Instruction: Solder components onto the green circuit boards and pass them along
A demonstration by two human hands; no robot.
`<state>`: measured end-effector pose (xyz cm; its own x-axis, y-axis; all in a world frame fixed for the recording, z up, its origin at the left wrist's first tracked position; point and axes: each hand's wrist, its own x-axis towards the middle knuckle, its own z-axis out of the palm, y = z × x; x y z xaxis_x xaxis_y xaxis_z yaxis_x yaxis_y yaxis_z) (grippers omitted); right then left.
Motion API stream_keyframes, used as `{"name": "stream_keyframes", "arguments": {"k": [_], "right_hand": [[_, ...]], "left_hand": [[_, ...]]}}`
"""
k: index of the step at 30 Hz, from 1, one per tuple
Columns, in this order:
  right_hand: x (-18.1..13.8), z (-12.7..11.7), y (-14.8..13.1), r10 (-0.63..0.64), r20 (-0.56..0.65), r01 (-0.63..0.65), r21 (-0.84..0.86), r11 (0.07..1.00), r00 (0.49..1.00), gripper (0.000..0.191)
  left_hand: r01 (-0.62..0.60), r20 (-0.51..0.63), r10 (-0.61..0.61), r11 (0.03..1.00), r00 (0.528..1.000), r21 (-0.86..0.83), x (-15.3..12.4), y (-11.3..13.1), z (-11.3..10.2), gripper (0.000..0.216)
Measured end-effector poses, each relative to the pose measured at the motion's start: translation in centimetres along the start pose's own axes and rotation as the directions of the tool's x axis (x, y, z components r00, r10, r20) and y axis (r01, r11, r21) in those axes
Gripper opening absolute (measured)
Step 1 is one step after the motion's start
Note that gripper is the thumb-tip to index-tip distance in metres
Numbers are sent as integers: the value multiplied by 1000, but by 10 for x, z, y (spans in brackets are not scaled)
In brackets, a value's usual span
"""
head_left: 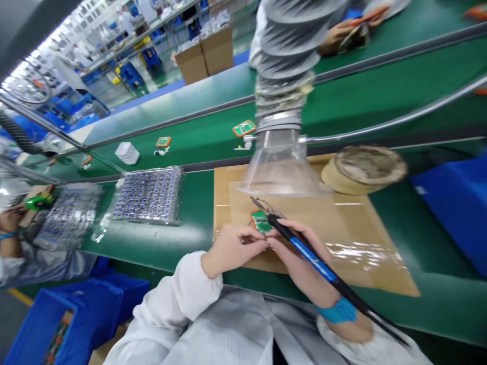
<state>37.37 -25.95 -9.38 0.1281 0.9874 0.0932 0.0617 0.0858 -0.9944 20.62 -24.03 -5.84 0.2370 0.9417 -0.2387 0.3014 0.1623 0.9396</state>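
Note:
My left hand (232,247) pinches the near edge of a small green circuit board (261,221) over a brown cardboard mat (353,223). My right hand (300,248) also touches the board and grips a blue-and-black soldering iron (304,249), whose metal tip points up and left just past the board. A clear fume-extraction hood (279,167) hangs right above the board.
A tray of small blue parts in plastic wrap (150,195) lies to the left, a brown sponge-like pad (363,170) at the mat's far right. Green boards (244,128) ride the conveyor behind. Another person's hands (9,223) work at far left. Blue bins (57,319) stand below.

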Motion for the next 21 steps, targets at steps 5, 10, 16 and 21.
{"name": "stream_keyframes", "arguments": {"k": [5,10,16,21], "right_hand": [[3,-1,2,-4,-29,3,-40,999,1000,30],[6,1,-2,-17,-58,14,-61,998,998,30],[5,6,-3,0,-86,2,17,1000,996,26],[5,7,-3,-33,-63,35,32,999,997,22]], "left_hand": [[-30,-80,32,999,996,26,-1,-5,4,24],[-48,-101,41,997,994,-64,-1,-5,4,26],[-2,-104,-6,997,995,-81,-1,-4,2,27],[-35,-123,29,998,992,-46,1,-3,1,26]]}}
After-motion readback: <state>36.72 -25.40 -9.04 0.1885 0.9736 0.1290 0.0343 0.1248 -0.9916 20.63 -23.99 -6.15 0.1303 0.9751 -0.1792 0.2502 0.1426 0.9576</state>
